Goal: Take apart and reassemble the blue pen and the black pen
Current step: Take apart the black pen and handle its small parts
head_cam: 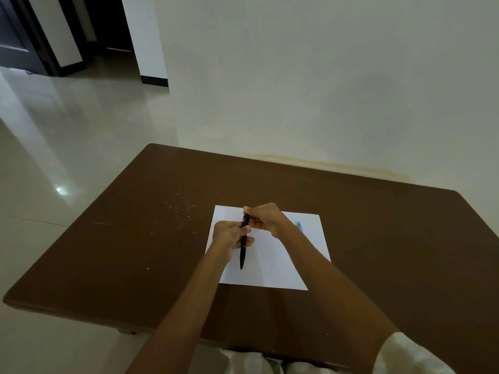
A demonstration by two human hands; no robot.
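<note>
I see pale floor tiles (67, 147) at far left, with a dark doorway (19, 31) at the top corner. The brown surface (121, 252) carries pale specks (172, 211) on its left half and a white sheet (272, 265) near the middle. Over the sheet's left part, my left hand (229, 234) has its fingers curled round the middle of the black pen (243, 245), grasping it. The pen stands nearly upright in the view, its tip toward me and hanging over the sheet, its top end toward the wall. My right hand (266, 220) meets that top end, its fingertips pinching it; both hands are raised above the sheet. Just right of the right wrist, the blue pen (299, 226) lies on the sheet near its far right corner, mostly hidden by the forearm. A pale sleeve (405, 354) shows at lower right. The cream wall (324, 76) rises behind the surface.
</note>
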